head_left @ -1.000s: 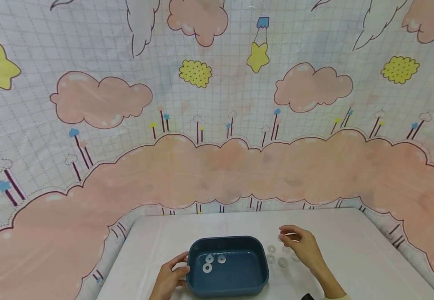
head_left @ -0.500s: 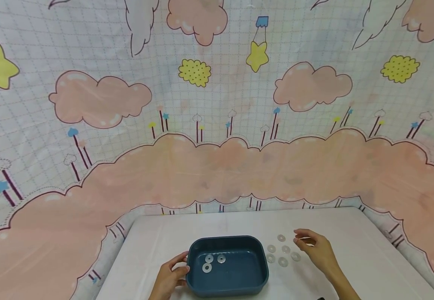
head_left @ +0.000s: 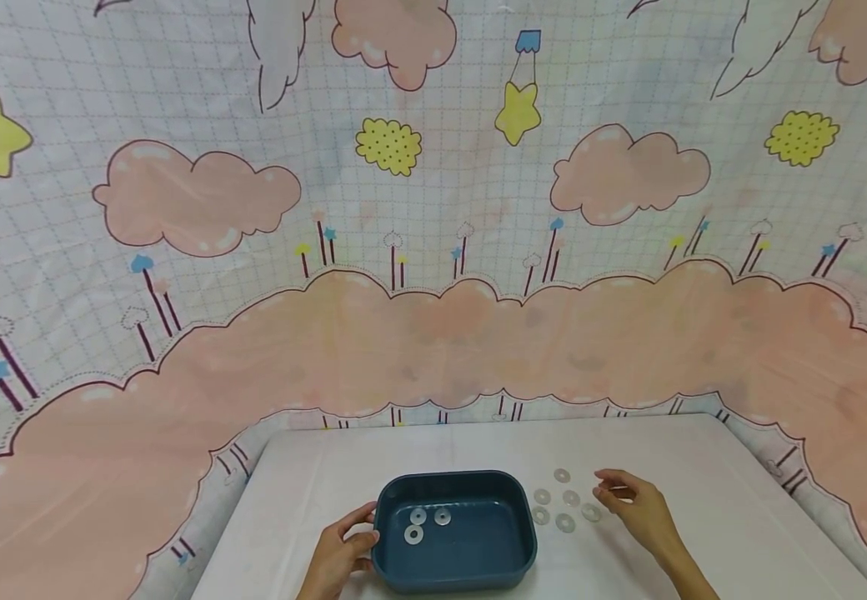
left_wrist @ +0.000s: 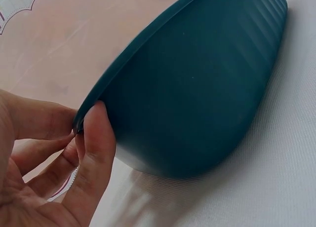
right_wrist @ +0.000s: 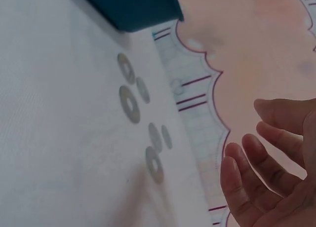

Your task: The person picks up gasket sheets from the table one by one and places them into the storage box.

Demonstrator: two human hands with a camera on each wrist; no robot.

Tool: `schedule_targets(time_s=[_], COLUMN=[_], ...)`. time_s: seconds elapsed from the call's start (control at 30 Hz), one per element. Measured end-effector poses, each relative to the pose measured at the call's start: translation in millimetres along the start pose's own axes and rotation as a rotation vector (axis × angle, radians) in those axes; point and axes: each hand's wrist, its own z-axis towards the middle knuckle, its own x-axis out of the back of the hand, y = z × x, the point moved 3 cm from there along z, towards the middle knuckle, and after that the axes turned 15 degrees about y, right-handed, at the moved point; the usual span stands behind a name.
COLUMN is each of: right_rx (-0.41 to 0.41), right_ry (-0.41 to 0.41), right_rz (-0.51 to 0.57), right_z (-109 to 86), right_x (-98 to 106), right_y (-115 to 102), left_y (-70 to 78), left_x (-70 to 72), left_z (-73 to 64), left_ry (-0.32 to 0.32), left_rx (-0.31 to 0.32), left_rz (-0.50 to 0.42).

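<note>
Left hand (head_left: 338,550) pinches blue tray (head_left: 454,579) at left rim. Right hand (head_left: 642,510), loosely bent, holds nothing, beside six pale rings (head_left: 559,524), tray-side of table's (head_left: 313,471) right edge. Likely reaching; next needs fingertip pinch.

The tray (head_left: 471,560) sits on the tabletop (head_left: 313,500), a little left of its middle and well short of the far edge. Three rings (head_left: 443,517) lie inside, in the far left part: two one behind the other, the third right of the back one. The left hand (head_left: 334,557) is at the tray's left end, on the rim. Right of the tray lie six loose rings (head_left: 565,523): one farthest back, two before it, three nearest, the leftmost just beside the tray. The right hand (head_left: 638,505) is right of these, between them and the tabletop's right edge. Behind the far edge hangs the backdrop (head_left: 433,350).
</note>
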Motion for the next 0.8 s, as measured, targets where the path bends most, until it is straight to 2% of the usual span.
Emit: schedule_targets(time_s=[0.3, 0.57, 0.67, 0.8], right_rx=[-0.049, -0.091, -0.095, -0.051], right_ry=[-0.078, -0.110, -0.106, -0.090], right_rz=[-0.041, -0.049, -0.056, -0.069], right_z=[2.3, 5.4, 5.6, 4.8], right_x=[-5.7, -11.5, -13.3, -15.6], right_y=[24.6, 41.4, 45.2, 48.0], left_y=[-1.3, 0.3, 0.2, 0.0], left_x=[-0.5, -0.3, -0.7, -0.8], left_z=[0.2, -3.7, -4.6, -4.6], left_ry=[0.005, 0.012, 0.016, 0.013], left_rx=[0.006, 0.000, 0.002, 0.003], left_rz=[0.002, -0.001, -0.003, -0.011])
